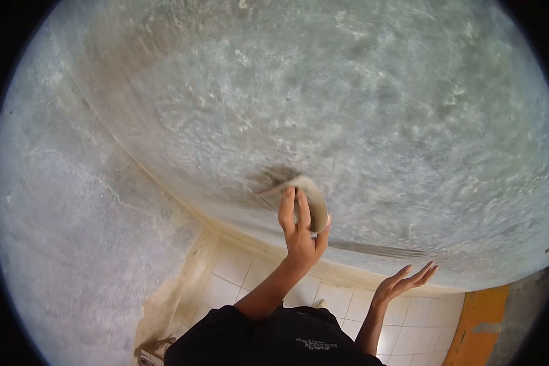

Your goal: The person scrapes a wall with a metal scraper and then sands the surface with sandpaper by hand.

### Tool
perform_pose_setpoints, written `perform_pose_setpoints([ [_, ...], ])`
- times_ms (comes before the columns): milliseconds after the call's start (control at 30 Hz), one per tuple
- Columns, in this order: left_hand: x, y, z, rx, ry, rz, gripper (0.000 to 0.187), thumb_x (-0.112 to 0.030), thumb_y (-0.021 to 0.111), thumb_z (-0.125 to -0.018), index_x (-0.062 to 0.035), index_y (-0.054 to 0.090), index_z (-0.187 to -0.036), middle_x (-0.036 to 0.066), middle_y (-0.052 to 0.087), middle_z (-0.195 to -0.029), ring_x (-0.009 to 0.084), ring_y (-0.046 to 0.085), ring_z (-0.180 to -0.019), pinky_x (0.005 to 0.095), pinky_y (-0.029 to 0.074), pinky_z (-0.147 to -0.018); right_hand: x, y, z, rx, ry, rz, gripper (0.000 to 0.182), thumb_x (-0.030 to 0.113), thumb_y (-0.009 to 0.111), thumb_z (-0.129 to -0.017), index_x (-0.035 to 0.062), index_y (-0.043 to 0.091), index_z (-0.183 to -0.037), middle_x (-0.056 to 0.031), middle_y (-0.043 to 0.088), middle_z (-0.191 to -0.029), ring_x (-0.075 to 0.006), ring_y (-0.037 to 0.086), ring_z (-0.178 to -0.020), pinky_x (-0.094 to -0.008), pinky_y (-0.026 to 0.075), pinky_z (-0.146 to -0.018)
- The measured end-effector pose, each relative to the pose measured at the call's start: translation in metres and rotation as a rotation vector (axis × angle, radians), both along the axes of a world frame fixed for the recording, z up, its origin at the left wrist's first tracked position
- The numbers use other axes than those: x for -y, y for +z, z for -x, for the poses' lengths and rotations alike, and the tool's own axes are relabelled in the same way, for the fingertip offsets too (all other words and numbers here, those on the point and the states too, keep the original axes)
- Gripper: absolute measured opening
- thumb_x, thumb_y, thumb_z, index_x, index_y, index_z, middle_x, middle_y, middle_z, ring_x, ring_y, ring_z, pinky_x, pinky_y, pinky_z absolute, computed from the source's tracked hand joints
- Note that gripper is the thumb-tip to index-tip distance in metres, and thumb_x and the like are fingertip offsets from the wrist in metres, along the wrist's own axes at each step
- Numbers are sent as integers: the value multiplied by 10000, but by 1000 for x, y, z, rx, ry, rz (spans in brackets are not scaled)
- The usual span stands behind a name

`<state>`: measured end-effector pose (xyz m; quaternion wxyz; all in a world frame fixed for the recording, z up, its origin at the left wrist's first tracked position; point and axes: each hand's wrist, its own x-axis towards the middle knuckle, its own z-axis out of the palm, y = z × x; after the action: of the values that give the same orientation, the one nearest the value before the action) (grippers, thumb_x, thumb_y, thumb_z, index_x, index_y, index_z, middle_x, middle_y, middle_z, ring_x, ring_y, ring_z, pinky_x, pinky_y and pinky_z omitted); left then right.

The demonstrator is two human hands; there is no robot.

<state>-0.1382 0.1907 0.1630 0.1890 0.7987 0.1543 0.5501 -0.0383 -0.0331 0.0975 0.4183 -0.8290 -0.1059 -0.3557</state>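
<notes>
My left hand [302, 235] is raised to the grey-blue wall [378, 122], its fingers closed on a curled beige sheet of sandpaper [316, 204]. One edge of the sheet lies along the wall's surface, with a dark patch of shadow just above it. Lower and to the right, my right hand [402, 283] is open and holds nothing. Its fingers are spread, with the fingertips close to the lower part of the wall.
On the left a second wall [73, 244] meets the first at a corner, its paint worn away near the bottom. White floor tiles [232, 265] show below. An orange panel [479, 323] stands at lower right, and a small wooden object [155, 351] sits at lower left.
</notes>
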Motion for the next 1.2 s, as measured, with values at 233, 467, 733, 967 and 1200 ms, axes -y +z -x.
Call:
perform_pose_setpoints([
  [233, -45, -5, 18, 15, 49, 6, 708, -152, 566, -906, 148, 191, -1426, 280, 79, -1420, 397, 141, -1346, 493, 214, -1078, -70, 9, 26, 215, 7, -107, 477, 156, 428, -968, -75, 320, -1370, -260, 170, -1455, -357, 195, -1370, -527, 201, -1095],
  [467, -46, 28, 24, -26, -6, -78, 655, -295, 465, -945, 139, 289, -1403, 289, 93, -1511, 419, 116, -1400, 520, 145, -1107, -80, 13, 36, 246, 10, -111, 415, 92, 417, -947, -62, 370, -1329, -260, 252, -1416, -352, 243, -1349, -500, 237, -1082],
  [733, -21, 1, 29, -172, 91, 173, 665, -342, 393, -965, 154, 282, -1393, 287, 55, -1535, 421, 20, -1429, 594, -2, -1078, -79, 28, 18, 309, 25, -120, 349, 106, 411, -969, -43, 423, -1284, -226, 292, -1389, -327, 282, -1327, -487, 256, -1078],
  [967, -5, 34, 14, -156, 131, 76, 646, -307, 466, -942, 159, 328, -1367, 312, 56, -1516, 451, 67, -1400, 589, 76, -1067, -75, 25, 13, 234, 98, -85, 390, 109, 416, -970, -40, 370, -1327, -226, 236, -1413, -333, 241, -1345, -493, 238, -1083],
  [1200, 3, 27, 13, -124, 185, 206, 665, -308, 499, -928, 121, 312, -1399, 355, 60, -1487, 454, 114, -1377, 561, 95, -1073, -78, 21, -3, 373, 52, -95, 536, 144, 417, -974, -25, 206, -1438, -222, 51, -1490, -329, 63, -1402, -549, 165, -1090],
])
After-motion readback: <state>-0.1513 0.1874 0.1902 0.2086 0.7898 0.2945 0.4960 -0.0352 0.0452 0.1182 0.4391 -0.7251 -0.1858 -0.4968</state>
